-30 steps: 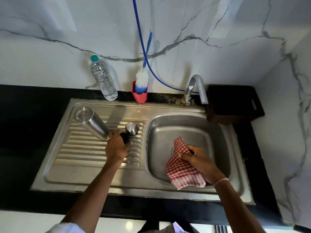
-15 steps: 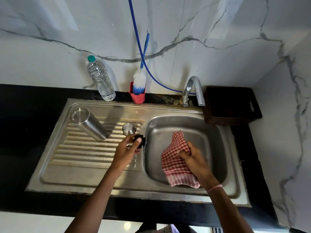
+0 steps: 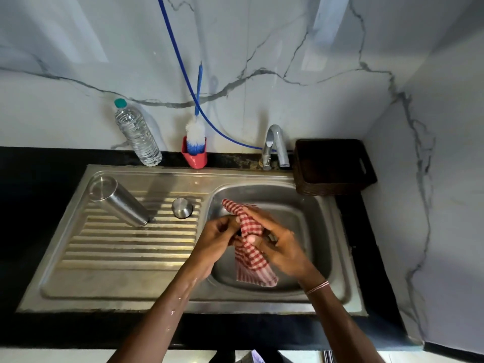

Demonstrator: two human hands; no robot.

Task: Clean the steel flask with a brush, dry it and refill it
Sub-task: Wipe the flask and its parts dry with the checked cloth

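— What is in the grip?
— The left hand (image 3: 217, 241) and right hand (image 3: 284, 248) both curl round one red checked cloth (image 3: 252, 260), bunched between them.
— And the flask?
— One flask (image 3: 119, 200) on the sink (image 3: 117, 273) drainboard, left of the grip, well apart. One steel cap (image 3: 182, 207) stands nearer.
— Beyond the grip?
— One brush (image 3: 195, 136) in a red holder (image 3: 196, 159), one water bottle (image 3: 137, 134), one tap (image 3: 275, 146), one basket (image 3: 334, 167).

L hand (image 3: 217, 239), R hand (image 3: 282, 250) grip cloth (image 3: 252, 268).
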